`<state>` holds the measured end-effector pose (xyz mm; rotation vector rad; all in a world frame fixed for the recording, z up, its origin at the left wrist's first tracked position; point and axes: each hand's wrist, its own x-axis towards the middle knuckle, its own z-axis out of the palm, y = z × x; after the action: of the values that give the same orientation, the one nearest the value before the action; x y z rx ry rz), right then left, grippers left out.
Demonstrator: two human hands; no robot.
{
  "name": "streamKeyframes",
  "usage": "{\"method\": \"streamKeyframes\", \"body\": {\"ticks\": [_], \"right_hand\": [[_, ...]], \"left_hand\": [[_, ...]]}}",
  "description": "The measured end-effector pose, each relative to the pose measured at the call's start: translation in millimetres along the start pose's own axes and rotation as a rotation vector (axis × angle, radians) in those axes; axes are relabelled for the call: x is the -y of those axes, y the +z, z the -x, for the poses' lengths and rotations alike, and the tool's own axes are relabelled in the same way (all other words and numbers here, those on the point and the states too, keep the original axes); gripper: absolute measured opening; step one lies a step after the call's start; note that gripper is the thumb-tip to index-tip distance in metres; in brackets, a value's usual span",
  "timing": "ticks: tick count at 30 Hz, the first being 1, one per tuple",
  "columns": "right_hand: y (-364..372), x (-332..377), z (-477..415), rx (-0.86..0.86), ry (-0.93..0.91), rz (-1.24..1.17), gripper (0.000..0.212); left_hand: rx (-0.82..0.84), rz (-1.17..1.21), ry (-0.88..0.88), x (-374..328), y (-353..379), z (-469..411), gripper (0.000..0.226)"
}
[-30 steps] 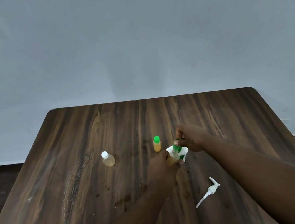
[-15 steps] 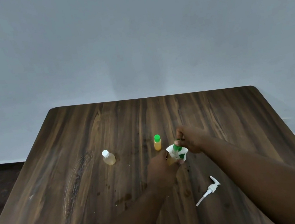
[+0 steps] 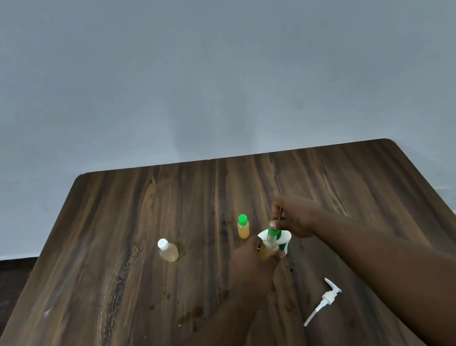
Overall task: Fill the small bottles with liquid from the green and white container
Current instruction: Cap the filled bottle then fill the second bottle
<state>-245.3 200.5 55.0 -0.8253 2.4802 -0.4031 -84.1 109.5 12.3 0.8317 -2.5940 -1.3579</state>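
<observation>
The table (image 3: 118,281) is dark wood, and the container (image 3: 286,238), white with green marks, stands upright near its middle with the top open. Take the container as the clock's centre, with 12 pointing away from the person.

The left hand (image 3: 249,264) comes in from 7 o'clock. Its fingers are curled round a bottle (image 3: 267,250) of amber liquid, held just in front of the container and overlapping its near rim. I cannot tell whether the two touch. The bottle leans with its neck toward 1 o'clock.

The right hand (image 3: 296,217) reaches in from 4 o'clock and sits at 1 o'clock of the container. Its fingers are bent and the fingertips pinch a green cap (image 3: 273,223) at the bottle's neck. I cannot tell whether the cap is seated on the neck.

A green-cap bottle (image 3: 243,227) of amber liquid stands upright at 10 o'clock, near the container but apart from it. A white-cap bottle (image 3: 168,250), holding paler liquid, stands well apart at 9 o'clock. A white pump (image 3: 322,303) lies on its side at 5 o'clock, its tube pointing toward 7. Dark spots (image 3: 190,315) mark the wood at 7 o'clock. A grey wall (image 3: 203,71) rises behind the far edge
</observation>
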Motion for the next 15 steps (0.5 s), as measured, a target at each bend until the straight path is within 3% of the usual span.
{"method": "streamKeyframes", "body": {"ticks": [15], "right_hand": [[10.3,-4.1,3.1,-0.035,-0.010,-0.004,0.021]], "left_hand": [[0.007,0.006,0.001,4.6,1.0,2.9,0.038]]}}
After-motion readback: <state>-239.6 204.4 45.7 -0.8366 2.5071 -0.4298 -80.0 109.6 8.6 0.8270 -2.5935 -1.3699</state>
